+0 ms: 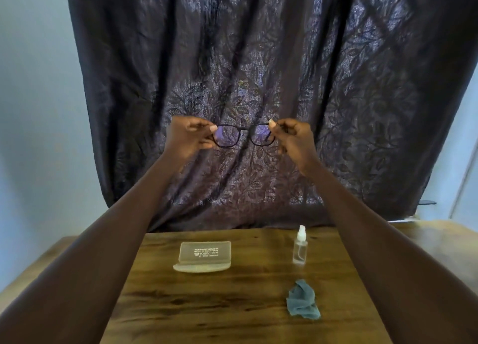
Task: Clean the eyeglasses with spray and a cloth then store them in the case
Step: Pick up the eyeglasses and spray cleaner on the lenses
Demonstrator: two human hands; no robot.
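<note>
Though raised, eyeglasses (pixel 243 135) between hands (pixel 188 136).

Dim, backlit curtain (pixel 258 72) (soft blur), warped edges

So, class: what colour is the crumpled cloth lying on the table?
The cloth is a muted blue-grey, seen clearly in the head view.

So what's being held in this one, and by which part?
The eyeglasses, raised above the table: left hand and right hand each pinch an outer end of the frame. Cloth, spray bottle and case lie untouched.
</note>
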